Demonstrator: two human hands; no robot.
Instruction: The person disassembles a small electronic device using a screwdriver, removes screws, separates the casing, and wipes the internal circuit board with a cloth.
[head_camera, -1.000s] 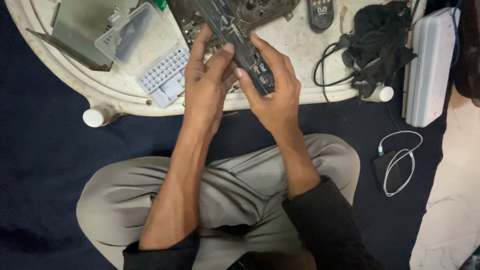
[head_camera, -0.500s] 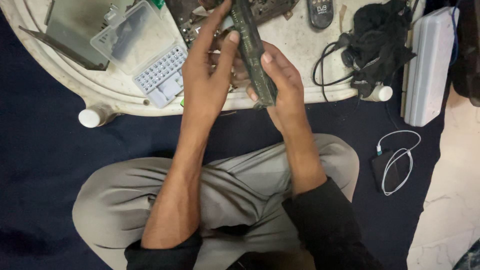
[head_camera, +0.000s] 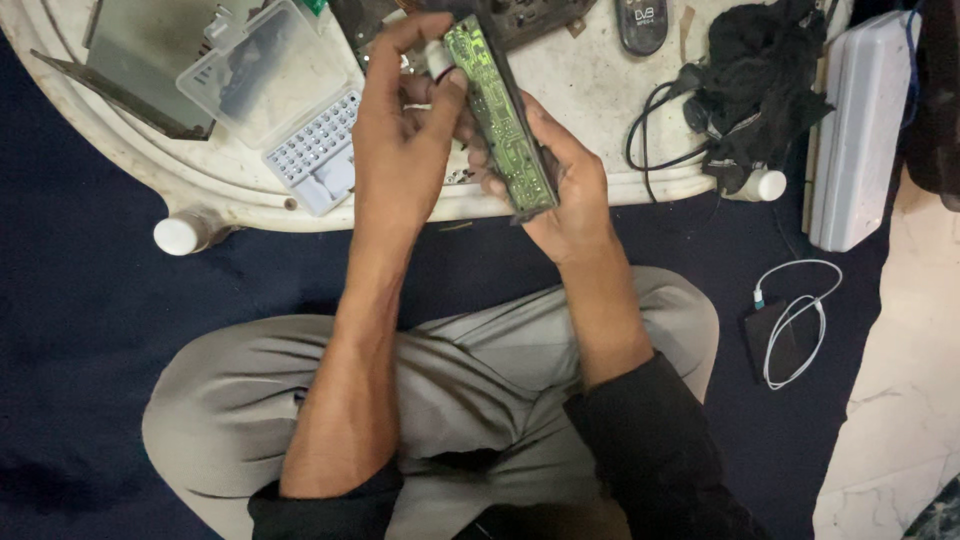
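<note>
- A long green circuit board (head_camera: 503, 115) in a dark frame is held up just above centre of the frame, over the near edge of the round white surface (head_camera: 610, 90), tilted so its top leans toward the upper left.
- The right hand (head_camera: 560, 195) cradles the board's lower end from beneath, its fingers (head_camera: 490, 185) curled round the left edge.
- The left hand (head_camera: 400, 140) grips the upper end: fingers pressed together round the board, thumb on its left edge, forefinger arched over the top.
- At the upper left, an open clear plastic case (head_camera: 285, 100) lies on the surface; its lid stands thrown back, and its tray holds rows of small bits (head_camera: 315, 150) in a grid.
- Beside the case, further left, lies a flat grey metal panel (head_camera: 140, 60).
- At the top centre, behind the hands, sits dark electronic chassis (head_camera: 530, 15); a black remote control (head_camera: 642, 25) lies to its right.
- A heap of black cloth and cable (head_camera: 750, 80) rests at the upper right of the surface.
- A white oblong box (head_camera: 860, 130) lies at the far right, off the surface.
- On the dark blue floor (head_camera: 90, 300), lower right, a coiled white cable (head_camera: 795, 320) lies over a small dark device.
</note>
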